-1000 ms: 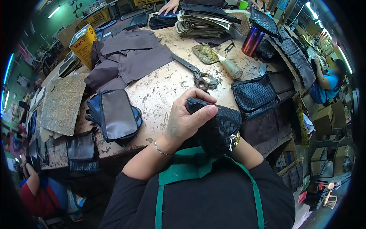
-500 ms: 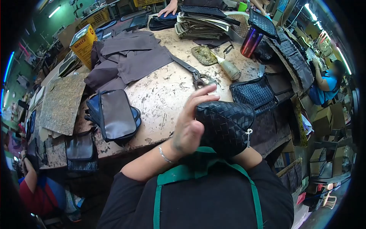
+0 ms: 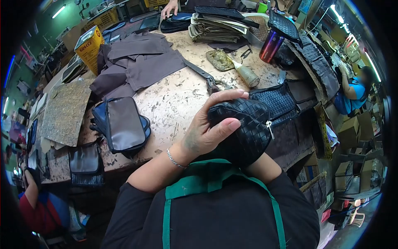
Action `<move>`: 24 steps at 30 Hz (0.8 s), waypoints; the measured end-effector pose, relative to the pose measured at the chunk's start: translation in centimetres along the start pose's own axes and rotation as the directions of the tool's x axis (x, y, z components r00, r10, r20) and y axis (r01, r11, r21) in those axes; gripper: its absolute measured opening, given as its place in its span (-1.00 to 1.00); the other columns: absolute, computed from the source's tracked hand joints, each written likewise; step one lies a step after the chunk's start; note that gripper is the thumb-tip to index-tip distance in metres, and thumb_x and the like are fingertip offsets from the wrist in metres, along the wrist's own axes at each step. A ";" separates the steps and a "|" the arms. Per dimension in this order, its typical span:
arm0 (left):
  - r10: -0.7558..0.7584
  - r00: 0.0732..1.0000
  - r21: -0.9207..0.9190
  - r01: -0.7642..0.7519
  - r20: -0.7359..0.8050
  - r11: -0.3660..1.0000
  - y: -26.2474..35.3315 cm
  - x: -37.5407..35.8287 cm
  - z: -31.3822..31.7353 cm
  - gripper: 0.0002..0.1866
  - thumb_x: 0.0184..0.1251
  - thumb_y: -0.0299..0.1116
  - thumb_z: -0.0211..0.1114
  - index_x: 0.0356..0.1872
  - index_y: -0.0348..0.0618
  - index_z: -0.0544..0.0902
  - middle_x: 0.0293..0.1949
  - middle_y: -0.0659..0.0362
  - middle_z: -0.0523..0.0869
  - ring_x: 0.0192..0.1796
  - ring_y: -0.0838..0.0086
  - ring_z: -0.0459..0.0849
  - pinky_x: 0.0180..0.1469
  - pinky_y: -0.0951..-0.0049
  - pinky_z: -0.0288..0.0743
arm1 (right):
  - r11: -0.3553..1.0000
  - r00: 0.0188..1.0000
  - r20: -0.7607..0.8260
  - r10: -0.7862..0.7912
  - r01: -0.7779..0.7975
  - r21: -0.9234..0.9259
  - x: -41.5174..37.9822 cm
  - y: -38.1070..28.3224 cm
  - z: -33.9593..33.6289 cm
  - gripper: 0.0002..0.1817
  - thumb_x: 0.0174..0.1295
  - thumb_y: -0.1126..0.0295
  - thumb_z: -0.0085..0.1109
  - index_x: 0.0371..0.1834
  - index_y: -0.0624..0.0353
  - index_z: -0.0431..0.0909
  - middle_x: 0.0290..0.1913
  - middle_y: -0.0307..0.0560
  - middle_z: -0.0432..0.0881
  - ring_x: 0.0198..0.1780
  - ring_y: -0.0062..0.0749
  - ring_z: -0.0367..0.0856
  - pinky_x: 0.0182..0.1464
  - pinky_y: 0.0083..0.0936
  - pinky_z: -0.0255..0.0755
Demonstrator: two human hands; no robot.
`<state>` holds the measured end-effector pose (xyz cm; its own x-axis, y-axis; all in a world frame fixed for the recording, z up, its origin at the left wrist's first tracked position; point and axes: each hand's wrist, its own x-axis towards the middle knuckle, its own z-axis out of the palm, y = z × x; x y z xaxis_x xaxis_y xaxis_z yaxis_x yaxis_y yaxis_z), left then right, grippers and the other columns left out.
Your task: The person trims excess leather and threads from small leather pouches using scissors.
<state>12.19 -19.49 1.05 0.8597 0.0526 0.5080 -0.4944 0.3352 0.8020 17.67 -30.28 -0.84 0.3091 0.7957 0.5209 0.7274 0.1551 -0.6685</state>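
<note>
A black woven leather pouch (image 3: 244, 128) with a silver zipper pull is held up in front of my chest. My left hand (image 3: 213, 120) grips its left side, the thumb across the front face and the fingers along the top. Behind the pouch my right hand is hidden; only the forearm shows below it. Just beyond, on the worktable (image 3: 166, 99), lie metal shears (image 3: 203, 74), a bottle of glue (image 3: 248, 75) and an open woven case (image 3: 275, 103).
Dark cloth pieces (image 3: 145, 62), stacked flat cases (image 3: 126, 124), a rough board (image 3: 66, 112) and a yellow box (image 3: 89, 47) lie left. A metallic tumbler (image 3: 271, 45) stands back right. Another person's hand (image 3: 170, 8) is at the far edge; people sit at both sides.
My left thumb has come down onto the pouch's front, and the hand now wraps its side. The pouch has shifted slightly left. The far person's hand has moved left.
</note>
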 end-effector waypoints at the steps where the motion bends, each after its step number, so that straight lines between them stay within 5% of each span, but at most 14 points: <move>1: 0.060 0.998 0.078 -0.059 -0.002 0.995 -0.1 0.1 0.0 -0.47 0.12 -0.25 0.23 0.09 -0.24 0.31 0.05 0.06 0.41 0.14 0.36 0.33 0.19 0.39 0.12 | 1.000 1.000 -0.006 -0.011 0.011 -0.008 0.0 0.1 0.1 -0.60 0.21 0.30 -0.13 0.12 0.15 0.22 0.12 -0.07 0.27 0.19 -0.32 0.20 0.22 -0.39 0.06; 9: 0.253 0.967 0.378 -0.240 0.018 0.894 -1.6 -0.6 -1.0 -0.46 0.19 -0.10 0.13 0.07 -0.29 0.30 0.06 -0.01 0.37 0.17 0.29 0.29 0.22 0.36 0.08 | 0.990 0.993 -0.072 -0.096 0.088 -0.107 -0.4 1.1 0.5 -0.56 0.19 0.31 -0.08 0.14 0.16 0.22 0.12 -0.05 0.28 0.19 -0.30 0.22 0.20 -0.41 0.09; 10: 0.253 0.967 0.378 -0.241 0.017 0.894 -1.5 -0.6 -1.0 -0.46 0.19 -0.10 0.13 0.07 -0.29 0.30 0.06 -0.01 0.37 0.17 0.29 0.29 0.22 0.36 0.08 | 0.980 0.998 -0.058 -0.007 0.018 0.200 -0.2 1.4 1.1 -0.53 0.16 0.21 -0.08 0.13 0.14 0.23 0.11 -0.04 0.28 0.20 -0.22 0.18 0.23 -0.27 0.00; 12: 0.065 0.988 0.097 -0.051 -0.141 0.994 -1.0 -0.6 -1.3 -0.54 0.24 -0.17 0.09 0.02 -0.33 0.37 0.01 -0.01 0.44 0.14 0.31 0.34 0.21 0.38 0.10 | 0.999 0.999 -0.034 -0.016 0.018 0.048 0.0 1.5 0.8 -0.52 0.14 0.22 -0.05 0.13 0.14 0.23 0.12 -0.04 0.28 0.19 -0.21 0.18 0.22 -0.28 0.01; 13: 0.066 0.988 0.099 -0.052 -0.138 0.994 -0.5 -0.5 -1.9 -0.54 0.24 -0.17 0.09 0.02 -0.33 0.37 0.01 -0.01 0.44 0.14 0.31 0.34 0.21 0.38 0.10 | 0.994 1.000 -0.012 -0.020 0.019 -0.104 0.1 1.6 0.7 -0.51 0.12 0.23 -0.03 0.13 0.14 0.23 0.12 -0.04 0.28 0.19 -0.21 0.19 0.22 -0.29 0.03; 15: 0.055 0.997 0.350 -0.034 -0.051 0.936 0.5 -0.3 -3.0 -0.64 0.27 -0.27 0.06 -0.06 -0.37 0.44 -0.05 0.00 0.51 0.08 0.37 0.41 0.17 0.43 0.18 | 0.993 0.999 0.019 0.027 -0.024 -0.113 -0.2 2.0 1.3 -0.50 0.11 0.27 0.00 0.14 0.14 0.22 0.11 -0.06 0.29 0.17 -0.23 0.22 0.19 -0.28 0.07; 17: 0.044 0.994 0.289 -0.015 -0.097 0.957 1.3 -0.6 -2.4 -0.69 0.29 -0.34 0.02 -0.09 -0.39 0.47 -0.09 0.02 0.55 0.02 0.43 0.47 0.12 0.46 0.25 | 0.988 0.996 -0.081 0.050 -0.037 0.149 -0.5 3.3 2.7 -0.53 0.12 0.33 0.00 0.13 0.14 0.24 0.07 -0.07 0.35 0.13 -0.25 0.27 0.16 -0.29 0.12; 21: 0.004 0.996 0.042 0.000 -0.092 0.999 1.0 -1.3 -3.8 -0.68 0.32 -0.34 -0.03 -0.05 -0.40 0.45 -0.04 -0.01 0.53 0.03 0.40 0.48 0.11 0.43 0.28 | 0.973 0.998 0.003 0.063 -0.062 0.224 0.1 2.1 1.5 -0.56 0.13 0.38 0.01 0.11 0.20 0.27 0.04 -0.06 0.40 0.06 -0.34 0.37 0.09 -0.37 0.26; 23: 0.151 0.988 0.132 -0.153 0.028 0.979 0.8 -1.4 -5.4 -0.61 0.31 -0.23 -0.03 -0.06 -0.40 0.46 0.01 -0.11 0.47 0.10 0.23 0.42 0.18 0.30 0.19 | 0.594 0.951 0.000 0.308 -0.193 0.781 0.1 1.6 1.3 -0.59 0.10 0.44 0.04 0.05 0.28 0.33 -0.01 -0.03 0.46 -0.03 -0.41 0.47 0.00 -0.51 0.38; 24: 0.162 0.986 0.159 -0.167 0.045 0.973 0.7 -1.5 -6.1 -0.60 0.30 -0.20 -0.03 -0.06 -0.39 0.46 0.04 -0.13 0.44 0.13 0.21 0.40 0.20 0.29 0.17 | 0.086 0.905 0.120 0.407 -0.170 0.982 0.7 1.0 0.8 -0.62 0.07 0.51 0.02 0.00 0.33 0.36 -0.05 0.00 0.49 -0.10 -0.42 0.53 -0.06 -0.56 0.43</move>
<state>11.33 -13.64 -1.06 0.7615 0.0640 0.6450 -0.6453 0.1682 0.7452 18.11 -29.08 -1.54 0.5022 0.8541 0.1354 -0.5911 0.4533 -0.6672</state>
